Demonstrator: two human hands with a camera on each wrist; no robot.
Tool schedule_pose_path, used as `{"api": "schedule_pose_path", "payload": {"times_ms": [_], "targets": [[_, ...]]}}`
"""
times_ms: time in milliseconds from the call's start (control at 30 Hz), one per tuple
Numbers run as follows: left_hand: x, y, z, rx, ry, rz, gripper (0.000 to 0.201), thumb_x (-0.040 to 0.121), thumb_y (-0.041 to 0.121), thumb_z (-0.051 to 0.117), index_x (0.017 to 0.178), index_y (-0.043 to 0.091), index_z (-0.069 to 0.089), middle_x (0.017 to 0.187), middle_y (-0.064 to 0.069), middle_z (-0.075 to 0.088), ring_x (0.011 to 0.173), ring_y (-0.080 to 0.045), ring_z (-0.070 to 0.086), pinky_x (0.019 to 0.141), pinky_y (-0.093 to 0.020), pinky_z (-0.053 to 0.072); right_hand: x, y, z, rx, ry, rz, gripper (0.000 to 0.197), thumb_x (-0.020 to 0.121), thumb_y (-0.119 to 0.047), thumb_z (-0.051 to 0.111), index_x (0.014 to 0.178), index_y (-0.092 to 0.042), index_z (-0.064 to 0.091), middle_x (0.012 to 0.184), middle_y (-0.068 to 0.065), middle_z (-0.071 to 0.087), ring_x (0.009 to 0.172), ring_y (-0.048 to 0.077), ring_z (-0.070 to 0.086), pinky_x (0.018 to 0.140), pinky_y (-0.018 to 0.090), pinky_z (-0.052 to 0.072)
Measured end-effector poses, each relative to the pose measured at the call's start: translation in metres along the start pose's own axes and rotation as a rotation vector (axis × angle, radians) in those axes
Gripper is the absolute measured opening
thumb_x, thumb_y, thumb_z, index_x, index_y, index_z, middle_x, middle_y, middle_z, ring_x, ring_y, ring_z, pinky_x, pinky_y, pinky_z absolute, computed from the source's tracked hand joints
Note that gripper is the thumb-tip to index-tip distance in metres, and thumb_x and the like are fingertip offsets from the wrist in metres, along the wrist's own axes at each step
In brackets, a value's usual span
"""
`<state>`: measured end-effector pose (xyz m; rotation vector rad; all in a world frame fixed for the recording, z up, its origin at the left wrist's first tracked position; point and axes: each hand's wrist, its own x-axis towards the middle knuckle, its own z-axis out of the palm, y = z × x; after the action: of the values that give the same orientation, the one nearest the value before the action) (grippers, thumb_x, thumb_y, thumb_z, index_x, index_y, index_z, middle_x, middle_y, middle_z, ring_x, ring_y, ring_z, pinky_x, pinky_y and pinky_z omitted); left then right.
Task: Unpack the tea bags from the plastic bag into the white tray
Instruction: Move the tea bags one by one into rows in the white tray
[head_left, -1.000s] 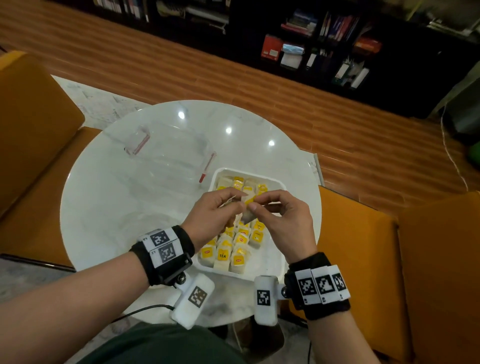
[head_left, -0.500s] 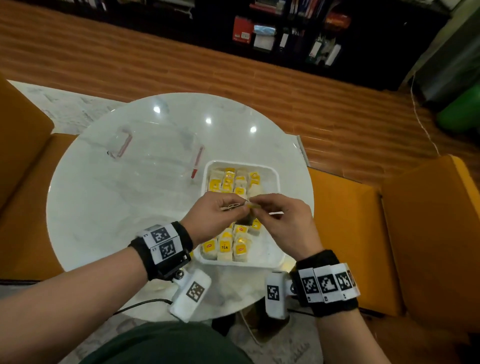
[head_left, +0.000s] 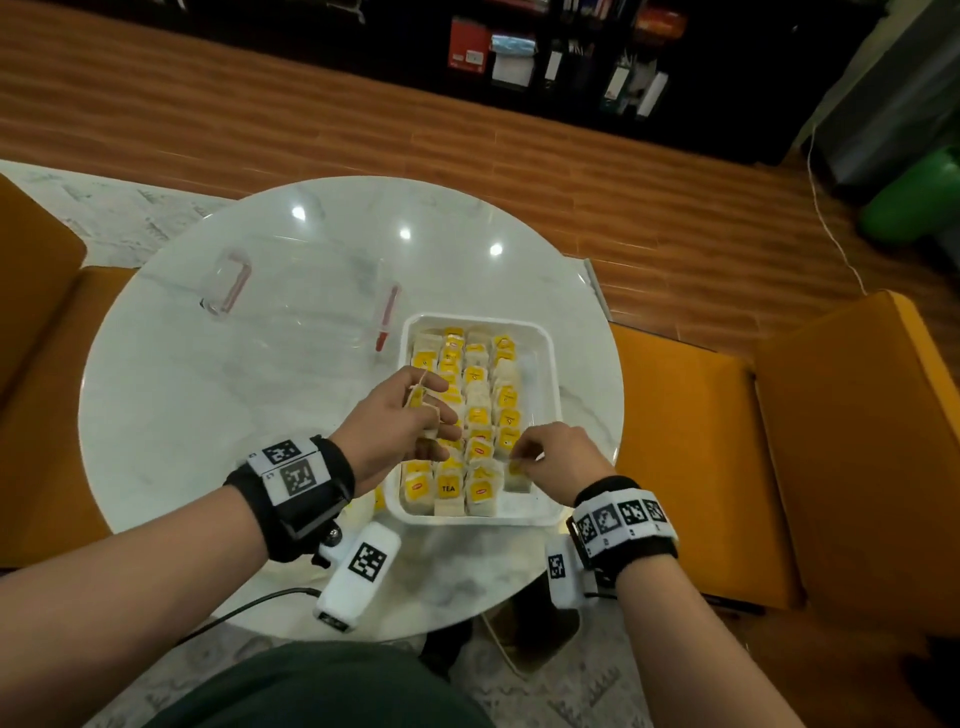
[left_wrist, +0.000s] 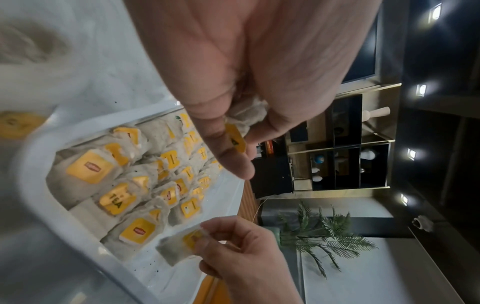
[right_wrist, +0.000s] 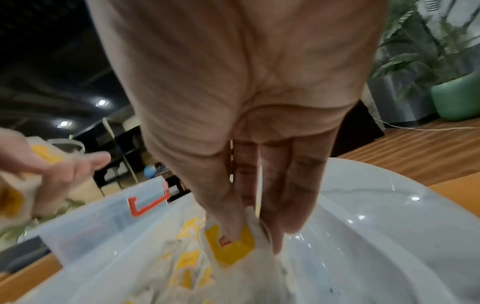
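Note:
A white tray (head_left: 551, 364) on the round marble table holds several rows of tea bags (head_left: 475, 415) with yellow tags. My right hand (head_left: 524, 460) pinches one tea bag (head_left: 517, 475) low over the tray's near right corner; the right wrist view shows that tea bag (right_wrist: 231, 244) between thumb and fingers. My left hand (head_left: 426, 415) hovers over the tray's left edge and holds a few tea bags (head_left: 420, 397), whose yellow tag (left_wrist: 235, 139) shows in the left wrist view. The clear plastic bag (head_left: 301, 306) with a red zip lies flat behind the tray to the left.
The round table (head_left: 182, 415) is flanked by orange seats, one (head_left: 691, 457) to the right and one (head_left: 31, 322) to the left. A loose yellow-tagged tea bag (head_left: 379, 499) lies just outside the tray's near left corner. Dark shelves stand beyond the wooden floor.
The hands, joined over the tray's middle on one tea bag, have parted. My right hand has carried a tea bag down to the near right corner; my left has drawn back left.

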<state>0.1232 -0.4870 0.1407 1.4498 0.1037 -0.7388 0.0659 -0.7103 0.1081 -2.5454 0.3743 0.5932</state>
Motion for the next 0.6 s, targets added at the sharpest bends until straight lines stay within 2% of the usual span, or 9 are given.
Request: {"api": "schedule_pose_path", "payload": {"times_ms": [100, 300, 367, 467, 533, 600], "targets": [[-0.001, -0.001, -0.005, -0.017, -0.007, -0.004, 0.037, 0.094, -0.015, 0.048, 0.124, 0.007, 0.053, 0.103, -0.020, 0.067, 0.085, -0.026, 0.073, 0.064, -0.034, 0.058, 0.019, -0.003, 0.011, -0.129, -0.049, 0.017, 0.020, 0.094, -0.011, 0.062, 0.098, -0.025, 0.076, 0.103, 0.000, 0.073, 0.094, 0.022, 0.067, 0.081, 0.031, 0.056], [-0.006, -0.003, -0.016, -0.028, 0.001, 0.007, 0.028, 0.097, -0.011, 0.049, 0.118, 0.006, 0.054, 0.110, -0.022, 0.068, 0.103, -0.033, 0.073, 0.079, -0.038, 0.062, 0.048, -0.006, 0.022, -0.294, 0.025, 0.079, 0.028, 0.093, -0.005, 0.052, 0.104, -0.021, 0.072, 0.105, 0.010, 0.070, 0.092, 0.031, 0.068, 0.082, 0.037, 0.058], [-0.006, -0.002, -0.019, -0.018, 0.025, 0.030, 0.021, 0.096, -0.011, 0.052, 0.110, 0.004, 0.059, 0.107, -0.020, 0.066, 0.101, -0.031, 0.074, 0.080, -0.035, 0.062, 0.053, -0.006, 0.024, -0.315, 0.049, 0.088, 0.026, 0.094, -0.006, 0.050, 0.105, -0.019, 0.069, 0.104, 0.009, 0.068, 0.091, 0.032, 0.067, 0.083, 0.037, 0.058], [-0.005, 0.001, -0.023, -0.015, 0.069, 0.055, 0.016, 0.092, -0.008, 0.063, 0.103, 0.003, 0.065, 0.106, -0.014, 0.066, 0.099, -0.030, 0.075, 0.082, -0.033, 0.062, 0.060, -0.005, 0.027, -0.307, 0.066, 0.092, 0.023, 0.095, -0.009, 0.049, 0.100, -0.019, 0.069, 0.101, 0.009, 0.068, 0.081, 0.029, 0.061, 0.074, 0.033, 0.053], [-0.005, 0.001, -0.025, -0.022, 0.068, 0.060, 0.021, 0.089, -0.010, 0.067, 0.103, 0.005, 0.067, 0.102, -0.012, 0.068, 0.100, -0.031, 0.075, 0.088, -0.036, 0.061, 0.063, -0.005, 0.029, -0.300, 0.060, 0.089, 0.022, 0.095, -0.009, 0.049, 0.098, -0.019, 0.069, 0.100, 0.008, 0.069, 0.083, 0.029, 0.064, 0.072, 0.031, 0.050], [-0.006, 0.000, -0.026, -0.029, 0.047, 0.056, 0.029, 0.083, -0.011, 0.073, 0.105, 0.006, 0.068, 0.090, -0.010, 0.069, 0.102, -0.037, 0.073, 0.092, -0.041, 0.060, 0.064, -0.005, 0.029, -0.296, 0.055, 0.092, 0.021, 0.096, -0.009, 0.050, 0.098, -0.018, 0.068, 0.099, 0.008, 0.069, 0.088, 0.030, 0.066, 0.074, 0.032, 0.050]]}}
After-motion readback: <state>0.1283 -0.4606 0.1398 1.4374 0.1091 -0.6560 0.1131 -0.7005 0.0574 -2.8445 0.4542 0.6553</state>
